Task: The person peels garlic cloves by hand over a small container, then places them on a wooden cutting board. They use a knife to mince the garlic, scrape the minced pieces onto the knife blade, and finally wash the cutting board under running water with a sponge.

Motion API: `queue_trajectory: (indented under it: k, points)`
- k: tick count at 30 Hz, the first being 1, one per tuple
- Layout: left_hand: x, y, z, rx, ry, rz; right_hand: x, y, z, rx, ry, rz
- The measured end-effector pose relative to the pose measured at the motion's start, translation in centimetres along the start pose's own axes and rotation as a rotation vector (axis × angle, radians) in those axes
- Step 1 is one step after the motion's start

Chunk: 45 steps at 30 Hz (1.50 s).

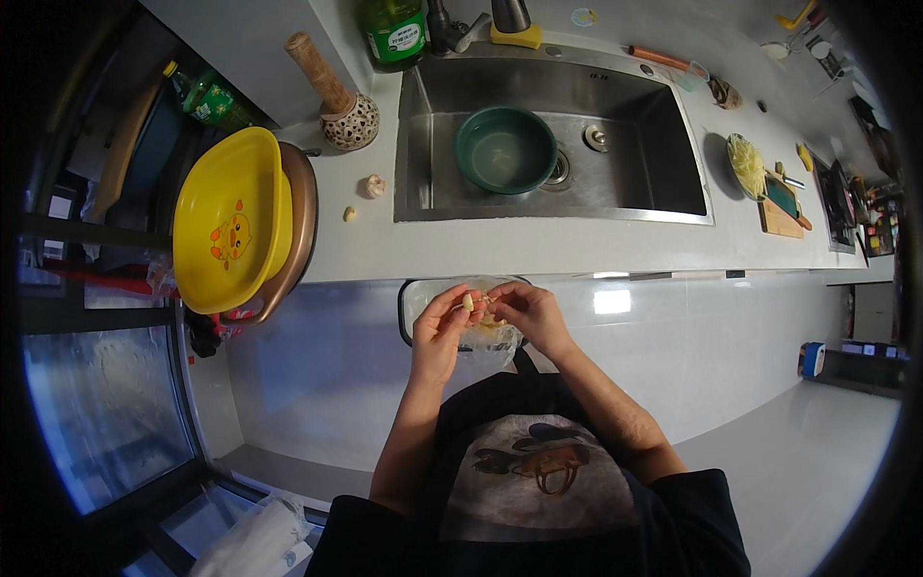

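My left hand (438, 326) holds a pale garlic clove (468, 301) between thumb and fingers. Close beside it, my right hand (532, 314) pinches a thin bit at the clove's right side, perhaps skin; it is too small to tell. Both hands are above a bin (412, 306) lined with a clear plastic bag (501, 355), at the counter's front edge. Some brownish scraps show inside the bag. On the counter to the left of the sink lie a partial garlic bulb (375, 186) and a single clove (350, 213).
A steel sink (634, 169) holds a green basin (505, 150) with water. Left stand a wooden pestle (317, 68) in a speckled mortar (350, 124) and a yellow tub (231, 216). At right are a plate of pale shreds (747, 166) and a cutting board (782, 219) with a knife.
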<state>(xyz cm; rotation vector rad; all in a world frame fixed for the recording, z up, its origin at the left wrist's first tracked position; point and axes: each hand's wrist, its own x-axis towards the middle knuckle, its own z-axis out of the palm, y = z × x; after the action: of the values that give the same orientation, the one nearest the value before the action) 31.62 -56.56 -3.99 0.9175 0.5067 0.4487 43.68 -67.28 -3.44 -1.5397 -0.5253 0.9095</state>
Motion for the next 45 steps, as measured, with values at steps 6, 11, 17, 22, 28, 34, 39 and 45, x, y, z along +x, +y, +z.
queue_trajectory:
  k: [6, 11, 17, 22, 28, 34, 39, 45]
  points:
    - [0.2, 0.5, 0.1, -0.041, 0.007, -0.058, 0.1, 1.3, 0.2, -0.421, 0.001, -0.228]
    - [0.4, 0.3, -0.8, -0.084, 0.039, -0.095, 0.4, 0.2, 1.4, -0.25, 0.085, -0.24]
    - [0.8, 1.0, -1.6, -0.143, -0.005, -0.116, 0.6, -0.5, 2.5, -0.085, 0.112, -0.208]
    - [1.0, 1.0, -1.6, -0.165, 0.032, -0.171, 0.8, -1.0, 3.1, -0.217, 0.155, -0.333]
    - [1.3, 0.4, -2.6, -0.175, 0.066, -0.132, 0.9, -1.1, 4.0, -0.262, 0.147, -0.374]
    - [2.6, 1.4, -1.7, -0.032, 0.143, -0.104, -0.3, 0.8, 2.2, -0.325, 0.122, -0.324]
    - [3.3, 1.1, 0.4, 0.146, 0.144, -0.024, -3.3, 1.1, 0.1, -0.809, 0.175, -0.4]
    - [2.8, -3.7, 8.6, 0.163, -0.046, -0.051, -7.6, 1.8, -7.5, -0.536, 0.227, -0.214]
